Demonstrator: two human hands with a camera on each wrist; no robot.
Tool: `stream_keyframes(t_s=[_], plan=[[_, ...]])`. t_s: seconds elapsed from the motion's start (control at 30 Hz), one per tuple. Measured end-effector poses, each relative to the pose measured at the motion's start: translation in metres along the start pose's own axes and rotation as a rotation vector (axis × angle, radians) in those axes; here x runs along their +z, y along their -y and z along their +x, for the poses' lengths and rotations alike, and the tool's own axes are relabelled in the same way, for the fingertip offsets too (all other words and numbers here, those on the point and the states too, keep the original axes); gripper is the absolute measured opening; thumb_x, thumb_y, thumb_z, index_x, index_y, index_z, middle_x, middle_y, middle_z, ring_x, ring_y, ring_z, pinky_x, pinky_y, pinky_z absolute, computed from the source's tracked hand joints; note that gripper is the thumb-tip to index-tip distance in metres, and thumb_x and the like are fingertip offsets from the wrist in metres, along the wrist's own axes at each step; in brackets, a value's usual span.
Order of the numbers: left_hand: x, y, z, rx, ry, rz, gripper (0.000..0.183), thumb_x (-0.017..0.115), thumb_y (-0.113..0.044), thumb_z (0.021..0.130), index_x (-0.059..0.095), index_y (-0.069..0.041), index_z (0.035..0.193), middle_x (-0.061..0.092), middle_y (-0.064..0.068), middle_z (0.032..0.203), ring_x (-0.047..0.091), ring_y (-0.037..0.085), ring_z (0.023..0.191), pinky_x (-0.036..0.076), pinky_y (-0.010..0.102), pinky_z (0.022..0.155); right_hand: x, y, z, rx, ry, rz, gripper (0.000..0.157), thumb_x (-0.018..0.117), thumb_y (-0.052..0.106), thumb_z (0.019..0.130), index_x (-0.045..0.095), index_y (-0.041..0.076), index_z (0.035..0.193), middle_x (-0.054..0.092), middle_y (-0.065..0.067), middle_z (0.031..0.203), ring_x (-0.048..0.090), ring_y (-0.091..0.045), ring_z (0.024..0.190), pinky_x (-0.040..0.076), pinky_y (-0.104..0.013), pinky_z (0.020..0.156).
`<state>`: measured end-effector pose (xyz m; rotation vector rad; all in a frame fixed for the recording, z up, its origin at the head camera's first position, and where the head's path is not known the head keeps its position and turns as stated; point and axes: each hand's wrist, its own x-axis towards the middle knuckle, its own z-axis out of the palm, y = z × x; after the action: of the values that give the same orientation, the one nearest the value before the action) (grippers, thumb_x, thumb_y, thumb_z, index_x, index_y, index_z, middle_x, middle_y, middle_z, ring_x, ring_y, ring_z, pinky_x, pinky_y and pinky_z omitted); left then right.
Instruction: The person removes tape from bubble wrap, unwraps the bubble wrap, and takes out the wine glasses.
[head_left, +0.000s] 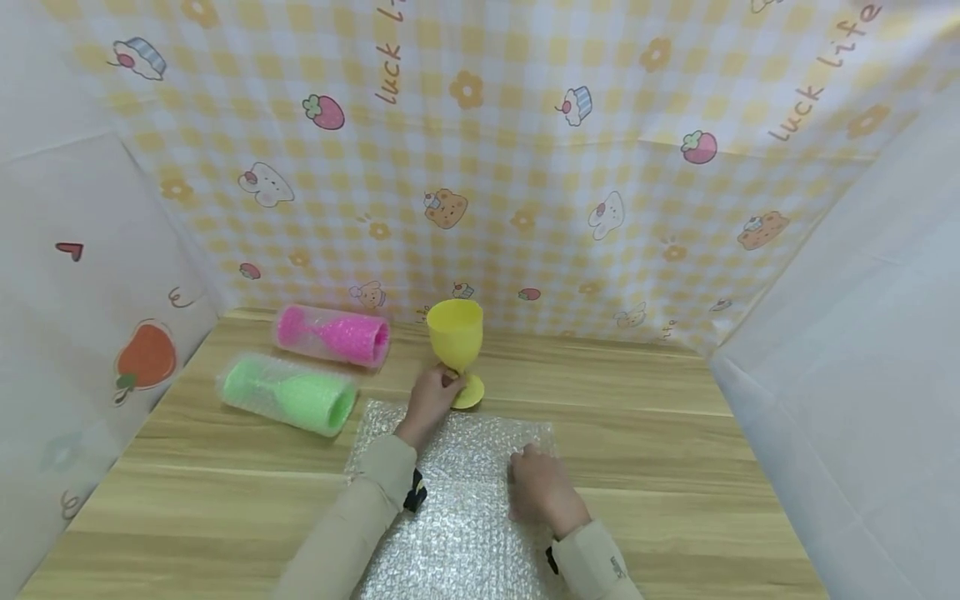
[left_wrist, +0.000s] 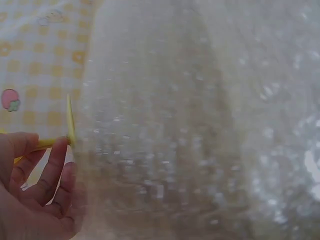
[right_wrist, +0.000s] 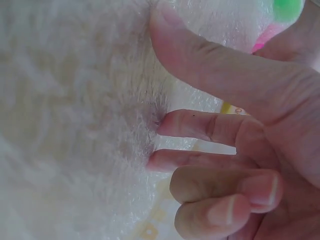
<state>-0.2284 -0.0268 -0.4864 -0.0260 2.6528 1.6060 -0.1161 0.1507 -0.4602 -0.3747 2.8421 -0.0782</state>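
Note:
A yellow plastic goblet (head_left: 456, 335) stands tilted slightly at the back middle of the table. My left hand (head_left: 431, 400) grips its thin stem (left_wrist: 46, 143) between thumb and fingers, just above the round base (head_left: 470, 392). In front lies a flat sheet of clear bubble wrap (head_left: 461, 517). My right hand (head_left: 542, 490) is over the sheet's right side. In the right wrist view, the thumb and two extended fingertips (right_wrist: 172, 122) touch the wrap, spread apart, while the other two fingers are curled in.
Two wrapped goblets lie on the left of the wooden table (head_left: 637, 392): a pink one (head_left: 333, 335) at the back and a green one (head_left: 288, 393) before it. A checkered cloth (head_left: 525, 192) hangs behind; white cloth walls (head_left: 847, 350) stand at both sides.

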Motion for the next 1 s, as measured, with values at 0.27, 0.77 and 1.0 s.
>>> stream_keyframes(t_s=[0.27, 0.77, 1.0], plan=[[0.006, 0.009, -0.007, 0.084, 0.054, 0.21, 0.024, 0.051, -0.021, 0.091, 0.061, -0.009, 0.109, 0.066, 0.01, 0.102, 0.062, 0.026, 0.091, 0.052, 0.04, 0.08, 0.005, 0.001, 0.003, 0.012, 0.011, 0.014, 0.039, 0.083, 0.023, 0.054, 0.058, 0.01, 0.082, 0.051, -0.007, 0.084, 0.053, -0.023, 0.07, 0.049, -0.038, 0.064], [0.011, 0.014, -0.023, 0.295, 0.104, 0.717, 0.033, 0.047, -0.029, 0.093, 0.059, -0.013, 0.119, 0.049, 0.016, 0.128, 0.041, 0.039, 0.119, 0.033, 0.055, 0.101, 0.011, -0.002, 0.002, 0.006, 0.023, 0.071, 0.03, 0.077, 0.021, 0.065, 0.06, 0.009, 0.087, 0.052, -0.007, 0.089, 0.051, -0.02, 0.067, 0.05, -0.036, 0.06], [0.012, 0.022, -0.021, 0.307, 0.064, 0.734, 0.045, 0.047, -0.034, 0.093, 0.048, -0.005, 0.127, 0.049, 0.016, 0.123, 0.042, 0.039, 0.116, 0.034, 0.054, 0.1, 0.011, -0.002, -0.001, 0.011, 0.006, 0.074, 0.038, 0.08, 0.021, 0.058, 0.058, 0.009, 0.087, 0.051, -0.008, 0.09, 0.05, -0.021, 0.065, 0.049, -0.037, 0.058]])
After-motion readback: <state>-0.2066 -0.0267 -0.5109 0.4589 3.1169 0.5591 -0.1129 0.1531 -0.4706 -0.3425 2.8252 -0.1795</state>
